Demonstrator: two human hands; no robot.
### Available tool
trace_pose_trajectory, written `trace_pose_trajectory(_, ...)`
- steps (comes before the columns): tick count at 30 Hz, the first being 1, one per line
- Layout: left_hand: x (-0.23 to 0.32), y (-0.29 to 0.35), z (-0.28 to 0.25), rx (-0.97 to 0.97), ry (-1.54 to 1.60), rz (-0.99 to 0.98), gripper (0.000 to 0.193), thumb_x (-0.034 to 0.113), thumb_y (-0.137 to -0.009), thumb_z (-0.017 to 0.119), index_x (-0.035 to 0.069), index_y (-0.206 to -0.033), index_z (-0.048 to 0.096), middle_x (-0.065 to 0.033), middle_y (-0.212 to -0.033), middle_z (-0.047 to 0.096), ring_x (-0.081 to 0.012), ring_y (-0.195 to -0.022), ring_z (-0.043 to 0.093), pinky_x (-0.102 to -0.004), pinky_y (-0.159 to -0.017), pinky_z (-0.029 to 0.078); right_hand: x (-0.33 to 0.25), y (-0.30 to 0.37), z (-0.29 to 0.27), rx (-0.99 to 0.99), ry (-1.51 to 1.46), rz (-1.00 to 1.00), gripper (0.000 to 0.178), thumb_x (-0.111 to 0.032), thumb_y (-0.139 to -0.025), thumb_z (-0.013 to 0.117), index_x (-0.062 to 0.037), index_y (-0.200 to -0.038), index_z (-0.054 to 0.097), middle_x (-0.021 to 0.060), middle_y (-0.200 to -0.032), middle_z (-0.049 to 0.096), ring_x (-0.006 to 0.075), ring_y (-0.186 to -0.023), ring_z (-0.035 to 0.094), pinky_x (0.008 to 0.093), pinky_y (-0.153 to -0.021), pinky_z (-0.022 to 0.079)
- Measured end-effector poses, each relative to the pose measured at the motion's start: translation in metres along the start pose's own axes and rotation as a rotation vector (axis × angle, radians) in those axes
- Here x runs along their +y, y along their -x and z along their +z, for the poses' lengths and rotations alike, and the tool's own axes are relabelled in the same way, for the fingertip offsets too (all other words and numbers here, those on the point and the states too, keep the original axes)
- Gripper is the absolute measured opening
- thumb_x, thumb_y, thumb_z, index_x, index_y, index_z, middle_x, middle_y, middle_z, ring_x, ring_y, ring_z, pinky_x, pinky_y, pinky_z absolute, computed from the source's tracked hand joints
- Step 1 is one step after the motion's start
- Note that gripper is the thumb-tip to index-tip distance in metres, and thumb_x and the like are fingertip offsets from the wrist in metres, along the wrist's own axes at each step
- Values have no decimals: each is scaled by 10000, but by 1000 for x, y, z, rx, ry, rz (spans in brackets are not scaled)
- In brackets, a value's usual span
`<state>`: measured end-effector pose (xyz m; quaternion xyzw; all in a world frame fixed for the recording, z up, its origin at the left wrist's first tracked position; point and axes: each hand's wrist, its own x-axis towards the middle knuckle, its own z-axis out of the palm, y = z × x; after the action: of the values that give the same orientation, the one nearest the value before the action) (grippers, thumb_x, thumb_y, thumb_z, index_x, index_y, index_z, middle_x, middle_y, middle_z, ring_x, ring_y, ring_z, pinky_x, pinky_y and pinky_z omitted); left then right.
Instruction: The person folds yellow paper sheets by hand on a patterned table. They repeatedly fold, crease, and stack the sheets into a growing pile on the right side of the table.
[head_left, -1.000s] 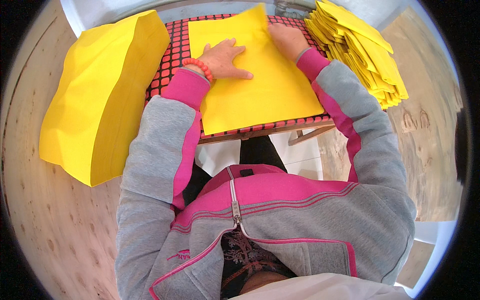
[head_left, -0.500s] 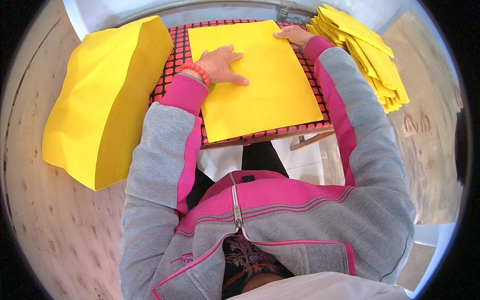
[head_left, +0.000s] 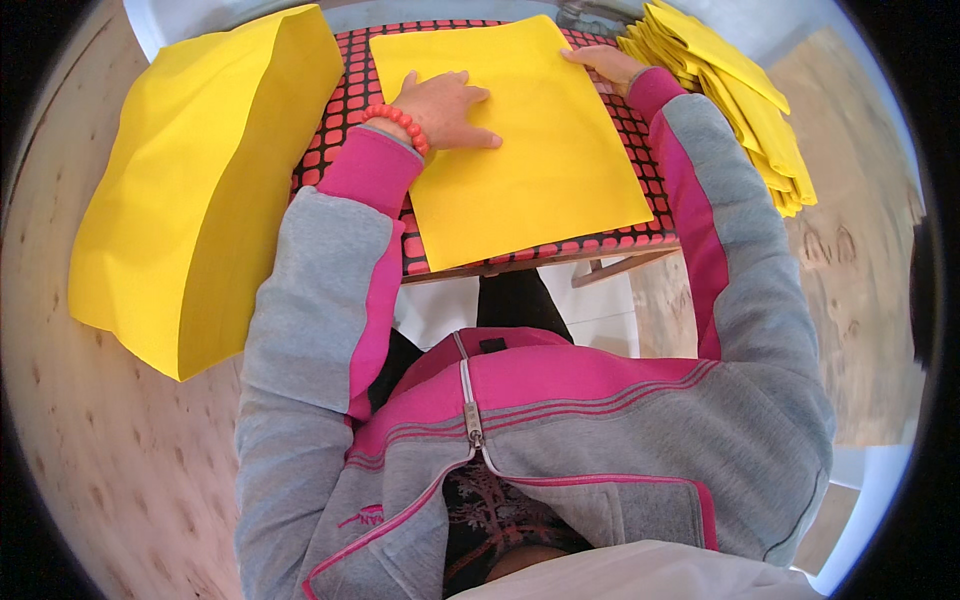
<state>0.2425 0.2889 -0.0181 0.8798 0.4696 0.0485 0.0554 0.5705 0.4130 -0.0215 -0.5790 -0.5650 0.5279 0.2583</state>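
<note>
A flat yellow rectangular sheet [head_left: 530, 175], fabric-like and smooth, lies on a small table. My left hand [head_left: 445, 110], with a coral bead bracelet at the wrist, rests on its left half with the fingers spread. At the sheet's far right edge, my right hand [head_left: 606, 64] pinches the border, the thumb showing over it and the other fingers partly hidden. Close by my right wrist, a stack of folded yellow pieces [head_left: 740, 110] sits to the right. A large yellow bundle [head_left: 150, 190] with a bulging top stands left of my left forearm.
The small table [head_left: 325, 135] has a red-and-black checked cover and a wooden frame. Pale wooden boards [head_left: 130, 440] lie to the left, with another wooden surface [head_left: 850, 250] to the right. A pipe runs along the wall behind the table.
The scene has shifted slightly upward in the picture. My right hand has slid a little along the sheet's right edge toward me; my left hand stays spread on the sheet.
</note>
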Motion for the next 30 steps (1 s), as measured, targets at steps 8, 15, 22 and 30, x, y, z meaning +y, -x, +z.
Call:
trace_pose_trajectory(8,11,3,3,19,0,95,808,677,-831,649,160,-1445,561,-197,-1519,469,-351,-1417,439,-613,-1163,263,15,12,44,453,1674,-1027,165,-143,-893,615,-97,-1049,643,88,-994,655,279,-793,700,398,-644,577)
trace_pose_trajectory(15,15,3,1,-43,-32,93,799,656,-861,621,146,-1469,531,-199,-1555,434,-338,-1450,404,-588,-1167,277,2,62,24,28,121,-4,348,-362,-1032,585,-44,-1149,666,99,-945,746,165,-703,714,349,-629,598)
trace_pose_trajectory(22,10,1,0,-39,-13,111,799,663,-846,632,131,-1439,566,-223,-1529,465,-354,-1417,448,-519,-1165,308,36,105,2,-33,-220,129,318,-342,-1046,568,-40,-1084,663,53,-925,735,146,-671,695,311,-543,557)
trace_pose_trajectory(30,10,8,-2,75,27,176,822,686,-832,652,119,-1424,586,-230,-1527,466,-363,-1406,464,-522,-1165,311,27,127,49,431,1554,-1012,78,-121,-884,593,-91,-956,590,133,-895,637,350,-747,671,411,-615,552)
